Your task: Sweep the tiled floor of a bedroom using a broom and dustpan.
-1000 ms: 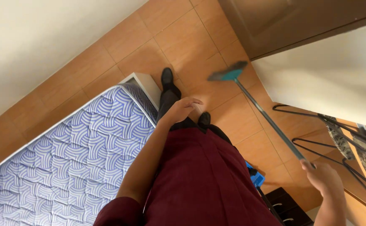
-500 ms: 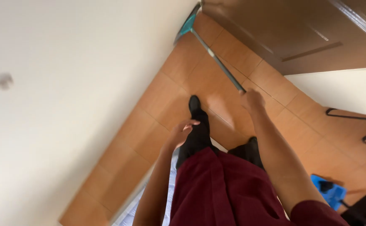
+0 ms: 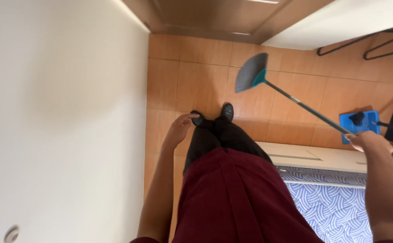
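Step in hand looks like sweeping. Right hand point(image 3: 369, 140), grip wrapped round broom point(image 3: 295, 101) handle; bristle head raised over tiled floor point(image 3: 196, 85), ahead of shoes point(image 3: 214, 114). Left hand point(image 3: 178, 130) hangs loose, fingers half-curled, holding nothing. Mattress point(image 3: 336, 211) to right. Next move calls for lowering bristles flat onto tiles, clear of blue dustpan point(image 3: 359, 123).

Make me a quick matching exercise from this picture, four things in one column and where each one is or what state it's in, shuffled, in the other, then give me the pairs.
Column one:
1. broom
2. left hand
3. blue mop head
4. mattress

Column two:
A. empty, hanging beside the leg
B. lying flat on the tiled floor near the right hand
C. held by its long handle, grey bristles out over the tiles
D. blue and white wave pattern, at the lower right

Pairs: 1-C, 2-A, 3-B, 4-D
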